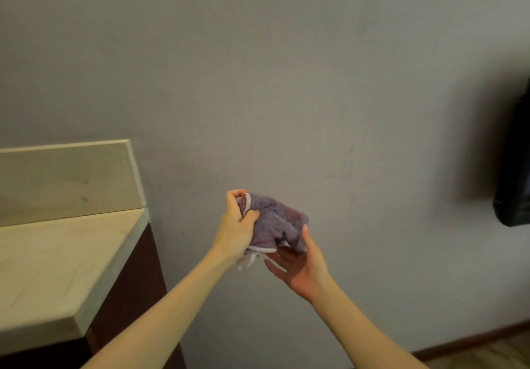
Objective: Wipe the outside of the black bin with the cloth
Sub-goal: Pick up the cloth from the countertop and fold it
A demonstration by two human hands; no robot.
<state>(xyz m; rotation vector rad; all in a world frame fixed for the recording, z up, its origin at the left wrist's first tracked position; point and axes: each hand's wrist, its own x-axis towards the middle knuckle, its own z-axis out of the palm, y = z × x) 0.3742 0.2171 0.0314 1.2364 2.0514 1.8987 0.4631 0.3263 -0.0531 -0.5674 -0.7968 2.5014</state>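
Cloth hangs bunched in mid-air, left hand pinching its upper corner, right hand spread beneath; better fold it flat before reaching the black bin at right

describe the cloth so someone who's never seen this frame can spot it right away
Start at the plain grey wall filling most of the view, then drop to where the two bare arms meet just below centre. The cloth is bunched between the left hand and the right hand. It is the only soft thing here: fluffy purple fabric with a pale pink edge.
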